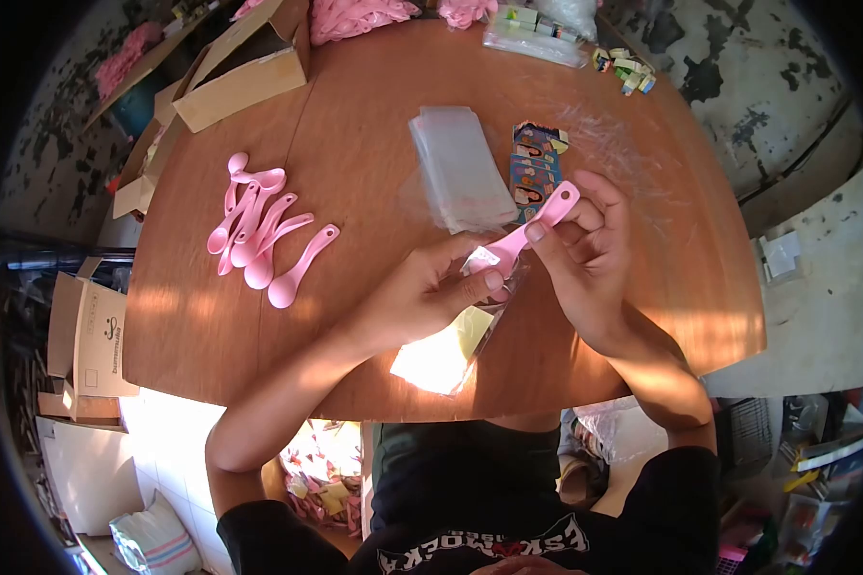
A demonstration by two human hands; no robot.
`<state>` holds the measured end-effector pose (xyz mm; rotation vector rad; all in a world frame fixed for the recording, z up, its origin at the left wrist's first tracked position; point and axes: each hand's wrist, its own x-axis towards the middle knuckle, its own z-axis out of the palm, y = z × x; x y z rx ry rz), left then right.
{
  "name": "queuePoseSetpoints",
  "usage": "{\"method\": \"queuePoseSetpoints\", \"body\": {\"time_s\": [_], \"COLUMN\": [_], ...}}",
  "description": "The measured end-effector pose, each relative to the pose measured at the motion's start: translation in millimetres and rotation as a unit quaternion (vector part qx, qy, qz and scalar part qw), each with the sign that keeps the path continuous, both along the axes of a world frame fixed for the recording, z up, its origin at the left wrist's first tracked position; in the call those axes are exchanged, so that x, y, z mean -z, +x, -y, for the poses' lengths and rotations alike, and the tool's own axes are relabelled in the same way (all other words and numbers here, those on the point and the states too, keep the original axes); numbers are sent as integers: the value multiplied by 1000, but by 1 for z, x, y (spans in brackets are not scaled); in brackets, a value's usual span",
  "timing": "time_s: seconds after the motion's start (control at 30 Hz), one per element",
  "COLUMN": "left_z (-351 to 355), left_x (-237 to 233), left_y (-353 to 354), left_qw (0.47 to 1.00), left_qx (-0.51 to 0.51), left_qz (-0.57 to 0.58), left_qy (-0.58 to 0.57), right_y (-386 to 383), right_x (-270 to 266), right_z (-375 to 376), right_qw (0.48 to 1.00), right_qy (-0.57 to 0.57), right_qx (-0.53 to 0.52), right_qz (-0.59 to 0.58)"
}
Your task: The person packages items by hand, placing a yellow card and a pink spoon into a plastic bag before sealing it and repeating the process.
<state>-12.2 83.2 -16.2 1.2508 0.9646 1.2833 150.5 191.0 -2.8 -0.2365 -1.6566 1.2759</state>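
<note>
A pink plastic spoon (554,203) slants between my two hands above the table. My right hand (593,264) is closed, thumb and fingers pinching the spoon near its holed handle end. My left hand (430,290) is closed round a small clear plastic bag (458,359) at the spoon's bowl end. Part of that bowl is hidden by the left fingers, and a small white label shows beside it. A pale yellow piece (472,328) shows in the sunlit bag. Beyond my hands lie a stack of clear bags (460,168) and blue printed cards (535,177).
Several pink spoons (259,225) are piled on the left of the wooden table (355,144). An open cardboard box (243,91) stands at the back left. Pink bundles (360,17), plastic packs (537,43) and small yellow-green boxes (626,72) line the far edge.
</note>
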Motion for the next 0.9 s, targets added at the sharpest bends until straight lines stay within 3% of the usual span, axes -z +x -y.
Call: {"method": "queuePoseSetpoints", "body": {"time_s": [0.23, 0.3, 0.53, 0.9], "left_z": [2, 2, 7, 14], "left_x": [-1, -1, -9, -25], "left_y": [-1, -2, -5, -4], "left_qw": [999, 999, 997, 995], "left_qx": [-6, -8, 8, 54], "left_qz": [-22, 34, 55, -68], "left_qy": [29, 4, -62, -49], "right_y": [-2, -4, -2, 3], "right_x": [8, 6, -5, -17], "right_z": [8, 8, 12, 3], "right_qw": [994, 986, 976, 948], "right_qy": [86, 126, 152, 264], "right_qx": [16, 60, 37, -13], "right_qz": [71, 94, 151, 175]}}
